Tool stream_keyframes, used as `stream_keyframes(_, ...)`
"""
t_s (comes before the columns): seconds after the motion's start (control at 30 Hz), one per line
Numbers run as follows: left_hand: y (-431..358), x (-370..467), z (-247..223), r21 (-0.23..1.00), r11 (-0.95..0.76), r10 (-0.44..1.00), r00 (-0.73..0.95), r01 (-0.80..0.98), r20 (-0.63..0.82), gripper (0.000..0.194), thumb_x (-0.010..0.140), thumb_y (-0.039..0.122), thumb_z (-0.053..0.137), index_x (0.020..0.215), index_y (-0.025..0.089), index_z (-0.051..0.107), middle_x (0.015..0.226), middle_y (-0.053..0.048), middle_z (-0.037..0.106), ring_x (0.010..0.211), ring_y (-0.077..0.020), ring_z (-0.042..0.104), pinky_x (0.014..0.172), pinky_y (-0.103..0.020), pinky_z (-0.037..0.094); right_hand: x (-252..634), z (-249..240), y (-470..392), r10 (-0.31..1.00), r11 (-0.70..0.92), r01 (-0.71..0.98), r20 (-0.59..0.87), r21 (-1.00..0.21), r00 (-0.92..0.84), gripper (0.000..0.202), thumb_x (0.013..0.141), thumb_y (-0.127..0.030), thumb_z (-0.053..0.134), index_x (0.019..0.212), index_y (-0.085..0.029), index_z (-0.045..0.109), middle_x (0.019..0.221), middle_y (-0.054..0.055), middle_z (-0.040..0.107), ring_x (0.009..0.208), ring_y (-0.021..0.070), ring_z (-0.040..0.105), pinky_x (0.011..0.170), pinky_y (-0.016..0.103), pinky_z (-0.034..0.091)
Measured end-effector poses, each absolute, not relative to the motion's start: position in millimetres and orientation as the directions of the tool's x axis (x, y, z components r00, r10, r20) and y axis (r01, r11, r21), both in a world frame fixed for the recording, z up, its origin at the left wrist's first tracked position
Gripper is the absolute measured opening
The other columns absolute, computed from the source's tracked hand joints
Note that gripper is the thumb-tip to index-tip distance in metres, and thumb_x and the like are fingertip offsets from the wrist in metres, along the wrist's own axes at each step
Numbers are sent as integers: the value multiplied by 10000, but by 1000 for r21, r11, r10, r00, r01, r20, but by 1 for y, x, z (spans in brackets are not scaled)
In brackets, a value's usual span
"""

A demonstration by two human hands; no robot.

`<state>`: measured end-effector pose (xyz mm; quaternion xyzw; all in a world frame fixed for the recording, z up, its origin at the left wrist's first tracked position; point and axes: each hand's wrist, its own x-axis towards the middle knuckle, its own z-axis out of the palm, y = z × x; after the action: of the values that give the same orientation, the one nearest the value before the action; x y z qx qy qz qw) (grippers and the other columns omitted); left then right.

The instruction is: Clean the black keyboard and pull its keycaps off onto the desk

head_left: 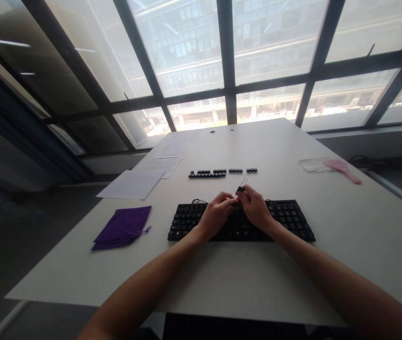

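Note:
Above the middle of a black keyboard [295, 219], my two hands come together with fingers pinched. My right hand [256, 208] is closed on a wire keycap puller [246, 180], whose thin bent wires stick out past the fingertips. A small black piece [239, 190] shows between the fingers; I cannot tell whether it is a keycap or the puller's handle. My left hand [219, 213] is closed just below it, its fingertips by a small whitish bit; what it pinches is hidden. Behind the keyboard, loose black keycaps [207, 175] lie in short rows.
A purple drawstring pouch [121, 227] lies left of the keyboard, with paper sheets [132, 184] beyond it. On the right are a pink hairbrush-like object [342, 170] and a pale cloth or packet [314, 165]. The white table [275, 283] reaches toward the windows.

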<state>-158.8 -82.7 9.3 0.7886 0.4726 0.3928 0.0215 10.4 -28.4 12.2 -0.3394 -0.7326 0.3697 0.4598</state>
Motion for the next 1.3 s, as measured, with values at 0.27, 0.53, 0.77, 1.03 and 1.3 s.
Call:
stream_keyframes(0.27, -83, -160, 15, 517, -577, 772, 216, 632, 597, 105, 887, 216, 692, 986, 218, 727, 977, -45, 640, 887, -163, 628, 783, -284, 545, 10, 11, -26, 843, 452, 91, 392, -887, -369, 170, 973, -350, 461, 858, -231, 499, 709, 2, 673, 643, 175, 623, 629, 287, 426)
stream_keyframes(0.53, -54, -177, 37, 678, -359, 861, -53, 641, 506, 171, 833, 224, 732, 998, 179, 731, 944, -54, 731, 779, -156, 688, 762, -299, 584, 7, 6, -23, 854, 439, 90, 384, -894, -351, 174, 980, -363, 449, 876, -233, 498, 689, 0, 672, 645, 184, 646, 673, 304, 466)
stream_keyframes(0.77, 24, -184, 34, 465, -221, 936, 53, 857, 348, 82, 795, 183, 750, 877, 179, 756, 813, -35, 750, 753, -175, 688, 777, -308, 549, 8, 5, -23, 850, 449, 99, 391, -888, -353, 161, 974, -344, 450, 865, -236, 500, 714, 8, 689, 665, 188, 654, 684, 303, 469)
stream_keyframes(1.03, 68, -188, 16, 259, -212, 937, 121, 942, 328, 103, 831, 195, 710, 898, 218, 784, 936, -76, 738, 1020, -260, 601, 943, -392, 484, 8, 7, -24, 862, 427, 92, 374, -900, -342, 165, 975, -327, 453, 842, -236, 491, 701, 1, 680, 662, 184, 648, 676, 294, 455)
stream_keyframes(1.3, 71, -194, 7, 210, -209, 892, 98, 955, 441, 90, 841, 201, 706, 910, 195, 764, 1053, -90, 657, 1086, -277, 494, 1001, -398, 437, 8, 8, -23, 870, 408, 87, 358, -909, -337, 163, 971, -336, 459, 847, -238, 497, 692, -1, 677, 649, 181, 645, 657, 287, 451)
